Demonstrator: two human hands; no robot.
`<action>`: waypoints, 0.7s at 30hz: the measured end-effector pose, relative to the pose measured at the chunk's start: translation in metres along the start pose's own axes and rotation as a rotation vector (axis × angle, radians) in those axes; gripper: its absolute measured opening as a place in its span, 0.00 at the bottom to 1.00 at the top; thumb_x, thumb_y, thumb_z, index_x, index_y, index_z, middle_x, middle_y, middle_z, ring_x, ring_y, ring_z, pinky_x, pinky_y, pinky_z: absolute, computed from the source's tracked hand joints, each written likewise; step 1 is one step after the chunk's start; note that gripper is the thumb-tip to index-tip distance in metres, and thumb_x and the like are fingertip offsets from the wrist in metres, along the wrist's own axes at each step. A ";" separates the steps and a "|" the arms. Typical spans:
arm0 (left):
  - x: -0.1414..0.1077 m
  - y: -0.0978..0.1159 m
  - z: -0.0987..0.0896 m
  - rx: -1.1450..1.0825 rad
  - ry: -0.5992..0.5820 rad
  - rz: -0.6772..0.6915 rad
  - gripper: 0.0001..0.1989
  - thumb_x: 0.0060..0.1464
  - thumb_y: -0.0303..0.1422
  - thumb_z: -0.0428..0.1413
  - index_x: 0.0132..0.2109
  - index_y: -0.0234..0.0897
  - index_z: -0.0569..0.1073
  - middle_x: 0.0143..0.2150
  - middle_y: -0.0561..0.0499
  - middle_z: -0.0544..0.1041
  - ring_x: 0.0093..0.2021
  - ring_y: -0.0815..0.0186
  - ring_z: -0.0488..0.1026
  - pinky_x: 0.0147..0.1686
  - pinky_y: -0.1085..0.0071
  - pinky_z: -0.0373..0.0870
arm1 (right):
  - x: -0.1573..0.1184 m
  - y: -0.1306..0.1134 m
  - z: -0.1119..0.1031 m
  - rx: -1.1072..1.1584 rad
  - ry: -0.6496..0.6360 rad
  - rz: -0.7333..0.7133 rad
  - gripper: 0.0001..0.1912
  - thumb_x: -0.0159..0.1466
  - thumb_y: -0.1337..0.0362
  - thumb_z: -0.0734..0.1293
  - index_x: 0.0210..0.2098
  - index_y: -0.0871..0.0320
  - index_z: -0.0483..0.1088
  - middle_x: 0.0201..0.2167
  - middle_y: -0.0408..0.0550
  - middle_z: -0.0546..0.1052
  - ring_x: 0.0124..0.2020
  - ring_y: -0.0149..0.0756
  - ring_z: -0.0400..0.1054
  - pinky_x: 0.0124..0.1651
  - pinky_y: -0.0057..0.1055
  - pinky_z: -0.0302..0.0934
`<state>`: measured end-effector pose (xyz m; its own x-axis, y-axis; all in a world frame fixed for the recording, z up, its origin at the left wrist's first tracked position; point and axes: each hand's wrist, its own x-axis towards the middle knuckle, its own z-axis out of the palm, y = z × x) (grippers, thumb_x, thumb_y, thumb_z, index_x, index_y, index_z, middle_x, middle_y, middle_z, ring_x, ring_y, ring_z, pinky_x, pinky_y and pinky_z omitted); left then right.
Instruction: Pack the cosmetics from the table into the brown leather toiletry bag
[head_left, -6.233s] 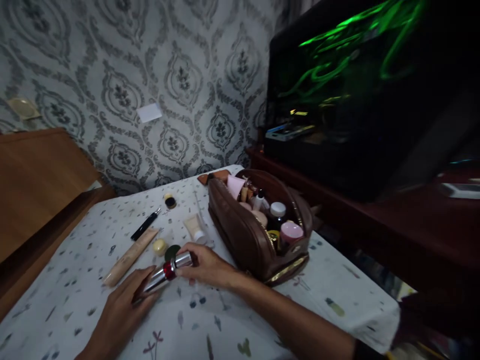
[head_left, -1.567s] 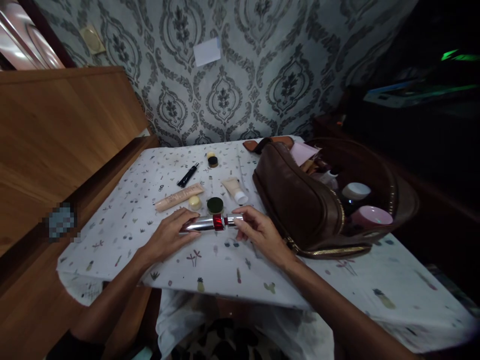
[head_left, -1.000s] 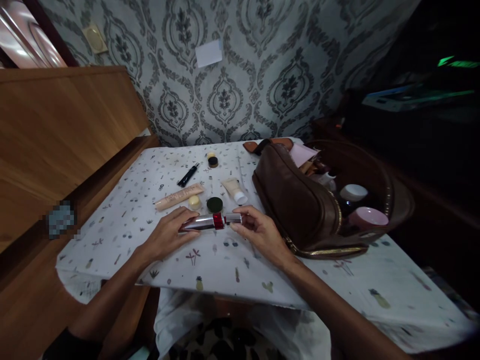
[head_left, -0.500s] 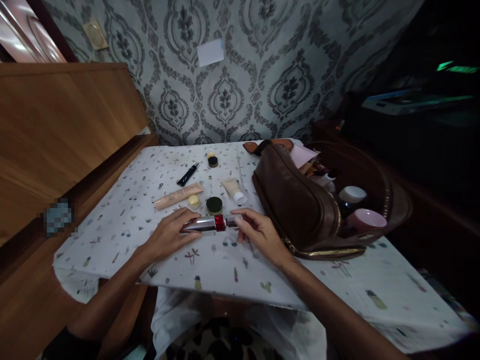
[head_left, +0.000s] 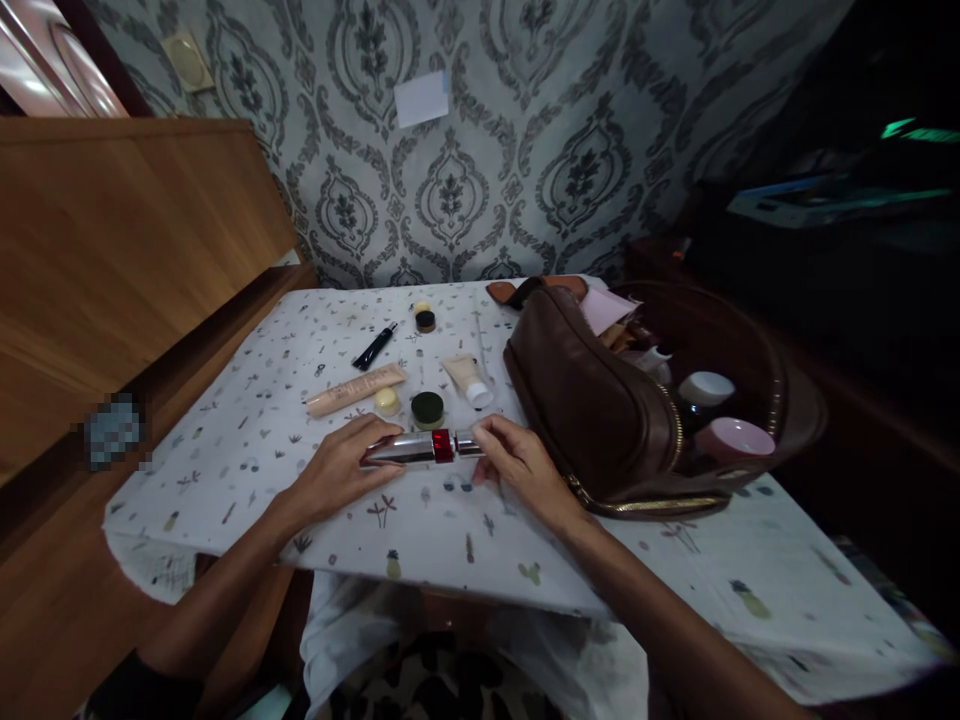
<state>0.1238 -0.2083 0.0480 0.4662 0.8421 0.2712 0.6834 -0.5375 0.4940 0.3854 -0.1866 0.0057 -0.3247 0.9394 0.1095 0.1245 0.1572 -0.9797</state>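
A shiny silver cosmetic bottle (head_left: 409, 449) with a red band lies level between my two hands, low above the near part of the table. My left hand (head_left: 341, 470) is closed around its wider left end. The fingers of my right hand (head_left: 517, 460) pinch the narrower silver end to the right of the band. Just beyond the bottle sit a round jar with a dark green lid (head_left: 427, 408) and a small pale yellow pot (head_left: 387, 402). A peach tube (head_left: 356, 390) and a beige tube with a white cap (head_left: 469, 380) lie close by.
At the right, an open brown leather bag (head_left: 592, 400) holds several cosmetics, among them a pink jar (head_left: 735, 440). Farther back lie a black tube (head_left: 375, 346) and a small dark-lidded pot (head_left: 425, 321). A wooden panel (head_left: 135, 220) borders the table's left side; patterned wallpaper stands behind.
My right fingers have shifted slightly to the right along the narrow end, and more of that silver end shows. The left hand keeps its hold.
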 end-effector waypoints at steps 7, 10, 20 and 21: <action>0.000 -0.006 0.003 -0.016 0.019 -0.045 0.15 0.62 0.41 0.58 0.53 0.40 0.73 0.47 0.48 0.77 0.44 0.61 0.75 0.43 0.67 0.72 | 0.000 -0.005 0.000 0.197 -0.044 -0.003 0.31 0.61 0.45 0.70 0.56 0.58 0.63 0.32 0.45 0.77 0.31 0.36 0.75 0.32 0.31 0.68; -0.001 -0.004 0.002 -0.005 0.014 -0.020 0.15 0.61 0.39 0.58 0.53 0.39 0.72 0.47 0.48 0.77 0.44 0.62 0.75 0.45 0.67 0.72 | 0.000 -0.004 -0.002 0.189 -0.063 0.040 0.27 0.60 0.41 0.69 0.44 0.57 0.65 0.28 0.44 0.77 0.25 0.33 0.73 0.26 0.28 0.64; 0.003 -0.001 0.002 -0.001 -0.006 -0.038 0.14 0.61 0.41 0.58 0.51 0.40 0.74 0.45 0.49 0.78 0.43 0.61 0.76 0.42 0.68 0.72 | 0.000 -0.004 -0.002 0.190 -0.052 0.096 0.35 0.64 0.37 0.62 0.56 0.59 0.65 0.35 0.50 0.78 0.31 0.38 0.75 0.33 0.34 0.69; 0.003 -0.001 0.003 -0.005 0.002 -0.043 0.14 0.61 0.41 0.58 0.51 0.40 0.74 0.45 0.49 0.78 0.43 0.61 0.76 0.43 0.68 0.72 | -0.001 -0.005 -0.003 0.200 -0.044 0.076 0.35 0.63 0.40 0.65 0.59 0.57 0.63 0.41 0.51 0.77 0.35 0.38 0.76 0.35 0.34 0.69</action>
<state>0.1257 -0.2053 0.0458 0.4358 0.8643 0.2513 0.6999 -0.5009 0.5091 0.3877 -0.1873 0.0111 -0.3630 0.9313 0.0312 -0.0370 0.0191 -0.9991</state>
